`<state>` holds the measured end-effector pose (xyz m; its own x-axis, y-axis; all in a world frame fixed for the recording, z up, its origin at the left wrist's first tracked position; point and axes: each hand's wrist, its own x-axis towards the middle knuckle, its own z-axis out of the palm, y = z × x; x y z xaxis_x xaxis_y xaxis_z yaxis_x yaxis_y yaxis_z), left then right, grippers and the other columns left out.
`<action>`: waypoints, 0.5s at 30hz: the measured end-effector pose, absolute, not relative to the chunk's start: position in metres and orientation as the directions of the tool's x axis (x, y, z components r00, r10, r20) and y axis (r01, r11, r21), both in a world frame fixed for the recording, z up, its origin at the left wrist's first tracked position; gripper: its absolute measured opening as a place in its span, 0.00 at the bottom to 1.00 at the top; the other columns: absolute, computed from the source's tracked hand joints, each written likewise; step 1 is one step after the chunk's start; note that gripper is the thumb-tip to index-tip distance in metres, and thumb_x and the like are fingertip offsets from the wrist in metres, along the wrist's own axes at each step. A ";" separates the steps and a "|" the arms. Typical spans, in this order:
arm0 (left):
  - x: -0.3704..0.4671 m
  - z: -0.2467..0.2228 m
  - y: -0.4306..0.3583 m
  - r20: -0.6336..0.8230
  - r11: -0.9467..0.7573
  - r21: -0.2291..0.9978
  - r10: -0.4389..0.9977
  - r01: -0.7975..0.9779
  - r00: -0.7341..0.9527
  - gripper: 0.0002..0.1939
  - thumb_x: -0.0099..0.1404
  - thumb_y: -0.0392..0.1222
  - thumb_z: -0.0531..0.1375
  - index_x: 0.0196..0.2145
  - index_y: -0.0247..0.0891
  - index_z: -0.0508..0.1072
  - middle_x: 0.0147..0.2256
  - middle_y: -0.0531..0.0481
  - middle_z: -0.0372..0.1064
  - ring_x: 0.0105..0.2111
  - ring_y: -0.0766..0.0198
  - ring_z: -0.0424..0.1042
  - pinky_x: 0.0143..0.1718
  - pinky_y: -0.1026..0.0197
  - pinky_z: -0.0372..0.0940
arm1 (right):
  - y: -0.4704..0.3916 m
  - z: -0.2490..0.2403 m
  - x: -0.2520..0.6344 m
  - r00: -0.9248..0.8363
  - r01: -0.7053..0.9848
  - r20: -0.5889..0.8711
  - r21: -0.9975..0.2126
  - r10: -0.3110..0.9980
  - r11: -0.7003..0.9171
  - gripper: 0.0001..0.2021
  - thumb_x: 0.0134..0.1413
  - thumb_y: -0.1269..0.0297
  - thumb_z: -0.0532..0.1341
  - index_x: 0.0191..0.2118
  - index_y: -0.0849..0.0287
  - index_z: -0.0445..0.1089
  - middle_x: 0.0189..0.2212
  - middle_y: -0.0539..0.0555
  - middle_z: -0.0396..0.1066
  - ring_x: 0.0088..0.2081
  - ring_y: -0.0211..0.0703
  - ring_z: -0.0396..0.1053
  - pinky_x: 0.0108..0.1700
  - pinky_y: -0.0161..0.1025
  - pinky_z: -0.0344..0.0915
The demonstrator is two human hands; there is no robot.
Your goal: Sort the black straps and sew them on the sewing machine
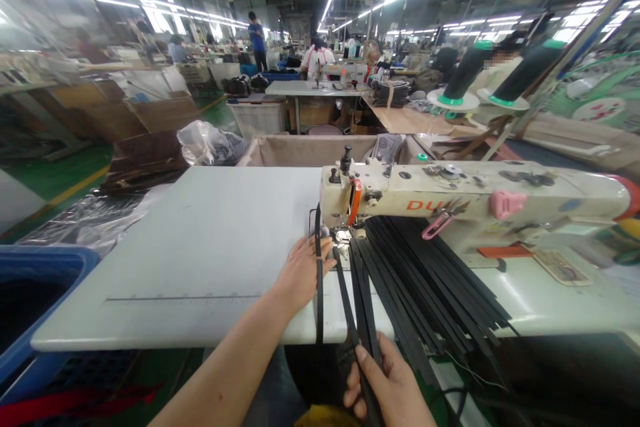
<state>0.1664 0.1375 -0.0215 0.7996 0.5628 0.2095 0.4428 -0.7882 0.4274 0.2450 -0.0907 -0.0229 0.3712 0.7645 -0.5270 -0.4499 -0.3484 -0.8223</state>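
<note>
A white sewing machine (480, 200) stands on a pale table (210, 233). Beside its lit needle area, my left hand (303, 270) lies on the table with fingers spread, touching a narrow black strap (319, 300) that hangs over the front edge. Below the edge, my right hand (377, 377) has its fingers wrapped round black strips (367, 300) that run up toward the needle area. Many more black strips (425, 280) lie fanned out under the machine arm, their ends past the front edge. A pink clip (437, 223) hangs at the machine arm.
A blue bin (45, 260) is at the left edge, near clear plastic sheeting (90, 213). Behind the table is a beige-lined container (310, 150). Black thread cones (463, 77) stand at back right. A person in blue (257, 40) stands far back; others sit at machines.
</note>
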 end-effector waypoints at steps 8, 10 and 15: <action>0.169 -0.031 0.144 0.295 -0.778 0.495 0.568 0.386 0.768 0.18 0.76 0.43 0.52 0.59 0.42 0.71 0.62 0.46 0.69 0.67 0.52 0.60 0.70 0.41 0.53 | -0.087 -0.024 0.244 0.404 -0.393 -0.460 -0.868 0.791 -0.304 0.30 0.49 0.35 0.68 0.41 0.55 0.61 0.22 0.45 0.73 0.21 0.38 0.74 0.21 0.32 0.65; 0.173 -0.036 0.155 0.335 -0.760 0.546 0.583 0.351 0.740 0.16 0.75 0.39 0.53 0.55 0.41 0.75 0.57 0.46 0.73 0.64 0.53 0.65 0.68 0.44 0.57 | -0.085 -0.025 0.243 0.410 -0.382 -0.447 -0.876 0.795 -0.295 0.29 0.50 0.35 0.67 0.41 0.55 0.61 0.23 0.45 0.73 0.21 0.37 0.73 0.21 0.31 0.65; 0.195 -0.037 0.198 0.308 -0.687 0.608 0.666 0.398 0.679 0.15 0.72 0.36 0.54 0.51 0.37 0.77 0.55 0.41 0.74 0.60 0.50 0.70 0.65 0.46 0.64 | -0.078 -0.029 0.243 0.439 -0.372 -0.425 -0.888 0.792 -0.271 0.30 0.49 0.34 0.67 0.41 0.55 0.59 0.21 0.44 0.73 0.19 0.37 0.73 0.20 0.31 0.63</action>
